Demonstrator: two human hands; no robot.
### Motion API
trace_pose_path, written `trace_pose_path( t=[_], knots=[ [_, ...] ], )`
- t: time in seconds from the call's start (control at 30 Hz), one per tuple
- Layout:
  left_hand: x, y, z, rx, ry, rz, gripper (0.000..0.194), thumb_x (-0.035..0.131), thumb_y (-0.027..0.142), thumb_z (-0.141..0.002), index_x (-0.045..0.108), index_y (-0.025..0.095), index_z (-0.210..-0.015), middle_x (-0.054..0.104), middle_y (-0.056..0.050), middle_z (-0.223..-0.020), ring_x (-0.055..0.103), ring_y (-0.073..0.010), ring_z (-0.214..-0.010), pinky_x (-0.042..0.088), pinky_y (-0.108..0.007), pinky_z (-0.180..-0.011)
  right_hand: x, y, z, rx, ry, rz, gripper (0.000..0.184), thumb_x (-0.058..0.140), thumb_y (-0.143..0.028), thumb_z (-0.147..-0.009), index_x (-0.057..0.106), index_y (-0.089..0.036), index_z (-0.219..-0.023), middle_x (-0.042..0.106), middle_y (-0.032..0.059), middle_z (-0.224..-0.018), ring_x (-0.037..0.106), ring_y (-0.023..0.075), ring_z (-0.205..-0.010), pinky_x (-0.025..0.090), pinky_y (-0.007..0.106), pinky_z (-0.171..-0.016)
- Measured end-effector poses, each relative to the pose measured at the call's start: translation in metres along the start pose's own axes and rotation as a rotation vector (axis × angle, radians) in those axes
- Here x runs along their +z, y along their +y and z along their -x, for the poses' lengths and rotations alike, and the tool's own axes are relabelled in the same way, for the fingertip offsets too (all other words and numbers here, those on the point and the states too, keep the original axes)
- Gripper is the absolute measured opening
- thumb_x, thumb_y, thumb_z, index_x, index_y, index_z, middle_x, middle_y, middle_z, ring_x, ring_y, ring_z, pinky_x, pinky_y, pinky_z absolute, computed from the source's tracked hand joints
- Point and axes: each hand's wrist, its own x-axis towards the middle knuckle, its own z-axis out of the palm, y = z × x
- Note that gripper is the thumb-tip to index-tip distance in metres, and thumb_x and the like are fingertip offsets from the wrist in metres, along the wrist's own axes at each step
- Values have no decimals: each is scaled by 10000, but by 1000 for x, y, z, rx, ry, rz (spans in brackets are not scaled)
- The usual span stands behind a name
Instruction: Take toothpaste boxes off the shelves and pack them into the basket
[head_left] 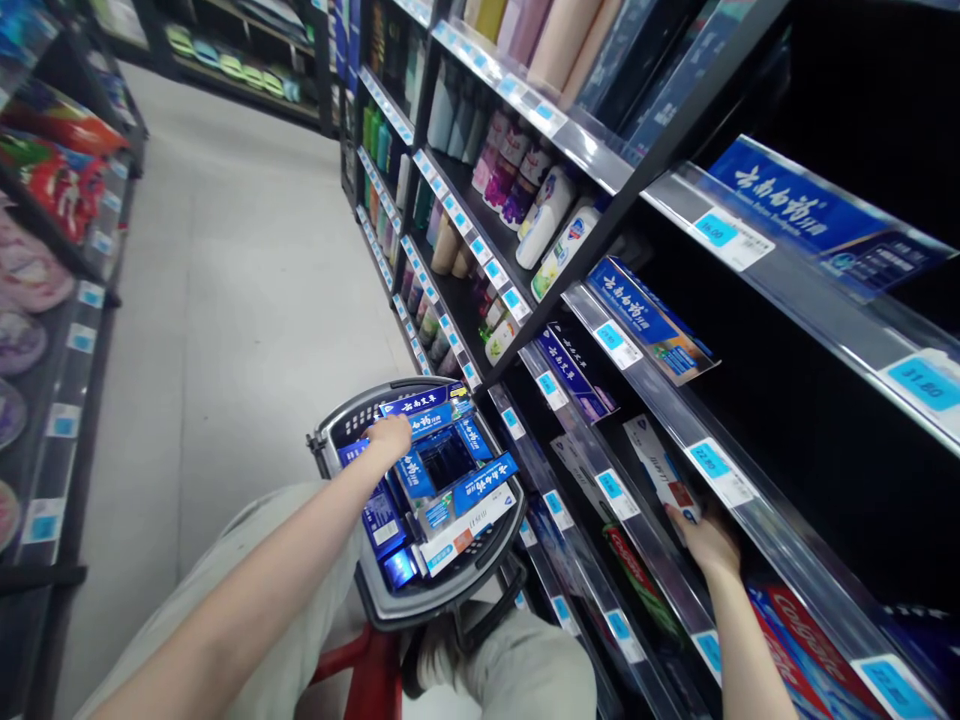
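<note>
Left hand (390, 436) grasps a blue toothpaste box (420, 422) in the centre basket (330, 430); right hand (709, 540) grips a white box (660, 470) at lower right

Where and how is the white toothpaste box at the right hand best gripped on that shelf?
Judging by its pose, grip the white toothpaste box across its narrow near end, beside the right hand, coming from the aisle side. It lies lengthwise into the shelf, leaving that end exposed.

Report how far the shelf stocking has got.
Done: blue boxes stand on the middle shelves. In hand: the right hand holds a white box at the shelf; the left hand rests on boxes in the basket. Left: that basket looks full.
</note>
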Motion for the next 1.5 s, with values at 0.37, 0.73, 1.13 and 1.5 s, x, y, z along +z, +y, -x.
trace_pose_path(
  t=[0.37, 0.73, 1.13, 1.5],
  knots=[
    [-27, 2, 32, 112, 173, 24, 740, 628, 195, -765, 262, -24, -1370, 420, -325, -1298, 343, -479, -1222, 328, -667, -917, -15, 0, 44, 31, 128, -9, 690, 422, -600, -792, 519, -87, -1242, 642, 220, -1050, 608, 387, -935, 470, 440, -761],
    [-45, 40, 136, 545, -815, 1158, 621, 523, 571, -793, 428, 213, -1292, 559, -134, -1265, 605, -270, -1023, 538, -430, -810, -35, -21, 176, -404, -362, -694, 601, 641, -591, -633, 628, -181, -1073, 650, 111, -1111, 600, 299, -1003, 451, 377, -897],
    [-17, -27, 215, 55, -1213, 1452, 703, 534, 627, -695, 594, 50, -1092, 719, -153, -825, 678, -238, -600, 473, -239, -418, 59, -75, 219, -171, -725, -1642, 394, 705, -525, -671, 672, -190, -877, 683, 43, -811, 617, 204, -715, 467, 287, -631],
    [41, -22, 228, -81, -1142, 1527, 663, 666, 357, -582, 531, 203, -1213, 693, -71, -952, 659, -196, -756, 524, -249, -596, 187, -119, 213, 580, -342, -2107, 425, 857, -377, -439, 641, -185, -750, 672, -44, -628, 600, 144, -576, 495, 244, -550]
  ],
)
